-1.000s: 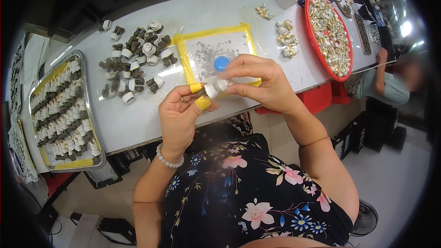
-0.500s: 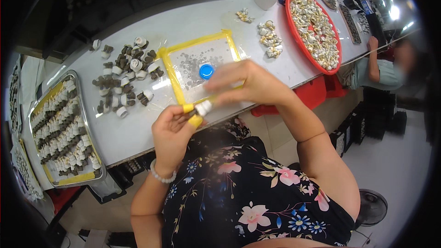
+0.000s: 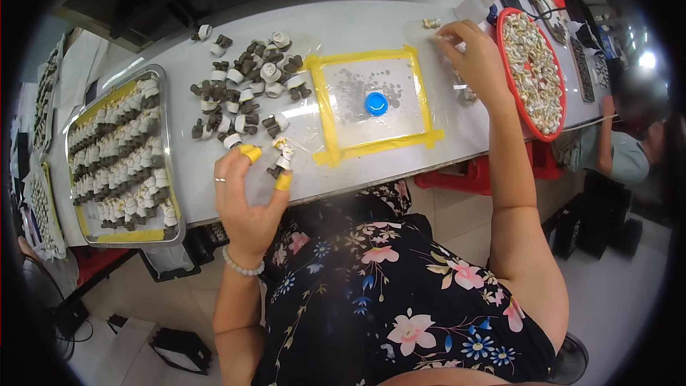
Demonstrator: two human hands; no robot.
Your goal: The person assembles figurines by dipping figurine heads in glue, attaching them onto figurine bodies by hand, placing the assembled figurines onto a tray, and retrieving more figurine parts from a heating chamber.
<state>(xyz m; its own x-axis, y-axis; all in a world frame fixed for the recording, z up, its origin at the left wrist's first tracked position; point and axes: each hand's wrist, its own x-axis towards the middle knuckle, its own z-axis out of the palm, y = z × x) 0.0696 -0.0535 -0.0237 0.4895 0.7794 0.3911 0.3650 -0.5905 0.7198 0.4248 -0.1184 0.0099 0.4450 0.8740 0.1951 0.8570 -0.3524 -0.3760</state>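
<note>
My left hand point(image 3: 246, 200) is open over the near table edge, yellow covers on its thumb and index fingertips. A small figurine point(image 3: 284, 157) with a white body, dark base and yellow-marked top stands beside the thumb tip. Beyond it lies a loose pile of white-and-dark figurine bodies point(image 3: 246, 89). My right hand point(image 3: 475, 61) reaches over the small white-and-yellow pieces point(image 3: 431, 23) beside the red basin, its fingers curved and apart. The hand partly hides those pieces. Between my hands, a blue cap-like dish point(image 3: 376, 104) sits on a clear sheet edged with yellow tape point(image 3: 371, 146).
A metal tray point(image 3: 176, 193) with rows of finished-looking figurines stands at left. The red basin point(image 3: 562, 93) full of white-yellow pieces is at right. A pale bottle point(image 3: 471, 9) stands behind my right hand. Another person point(image 3: 622, 150) sits at the far right, near a red stool point(image 3: 464, 175).
My right hand has moved away from my left, out to the pieces at the right. The left hand has lowered leftward to the table, and its fingers have spread beside the figurine.
</note>
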